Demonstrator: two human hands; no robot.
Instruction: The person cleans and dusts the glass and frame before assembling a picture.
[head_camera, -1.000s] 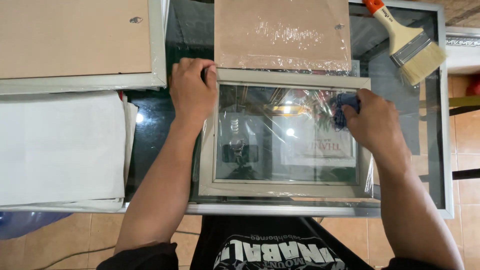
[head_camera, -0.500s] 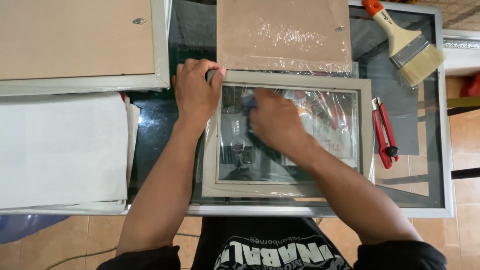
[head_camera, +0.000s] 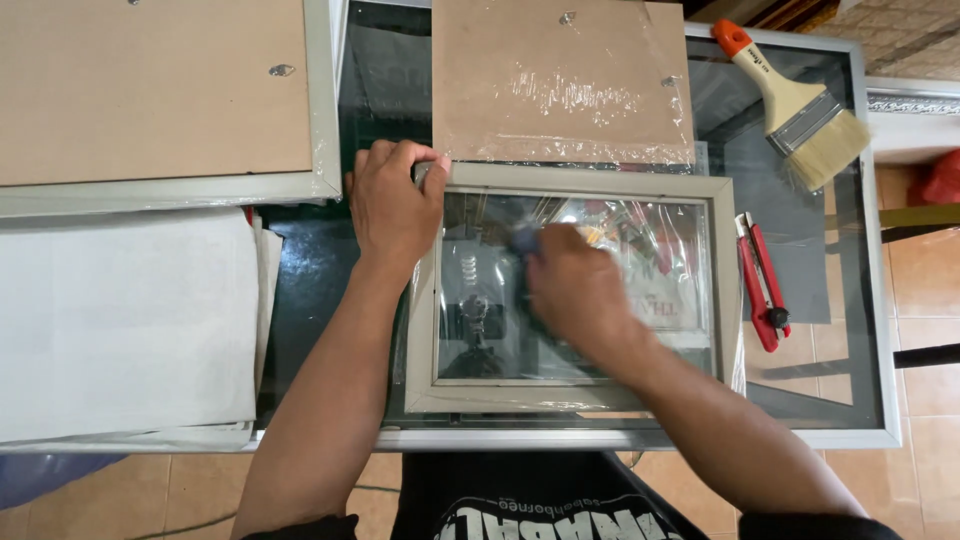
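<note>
A grey picture frame (head_camera: 575, 396) with reflective glass lies on a glass-topped table (head_camera: 850, 400). My left hand (head_camera: 393, 205) grips the frame's top left corner and holds it down. My right hand (head_camera: 570, 285) rests on the glass in the frame's middle, blurred by motion, closed on a small dark blue cloth (head_camera: 524, 238) that shows at its fingertips. A brown backing board (head_camera: 560, 85) covered in clear plastic film lies just beyond the frame.
A red utility knife (head_camera: 762, 283) lies right of the frame. A paintbrush (head_camera: 800, 105) with an orange tip lies at the far right. A larger frame's brown back (head_camera: 150, 95) sits at top left, above a stack of white paper (head_camera: 120, 330).
My right hand has swept from the frame's right edge leftward across the glass to its middle, uncovering the red utility knife. My left hand has stayed on the top left corner.
</note>
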